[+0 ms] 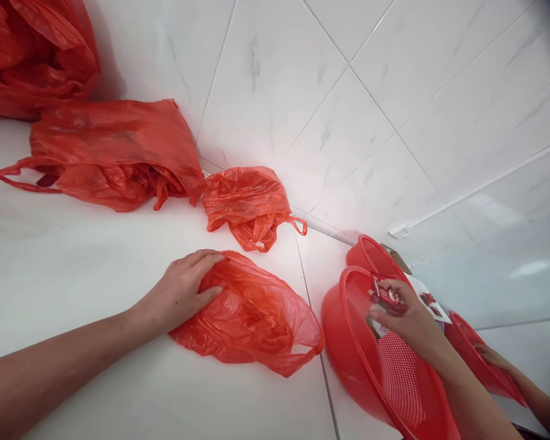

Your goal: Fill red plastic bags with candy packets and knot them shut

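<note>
Packet (391,297) in right hand (410,315) hovers at basket (401,379) mouth.

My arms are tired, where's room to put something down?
White tabletop is bare between the left hand and crumpled red plastic bags, and in front of the open red plastic bag. It's crowded around the red perforated plastic basket.

A wall of glossy white tiles with faint grey marble veining (275,79) rises behind a smooth white counter (119,391). Thin grey grout lines (348,63) cross the tiles at a slant in this tilted view. A narrow dark seam (329,397) runs across the counter. To the right, a pale strip of trim (495,184) borders a shiny blue-grey surface (462,256) with bright reflected patches; a small white rectangular fixture (399,231) sits near it. The light is even and cool.
</note>
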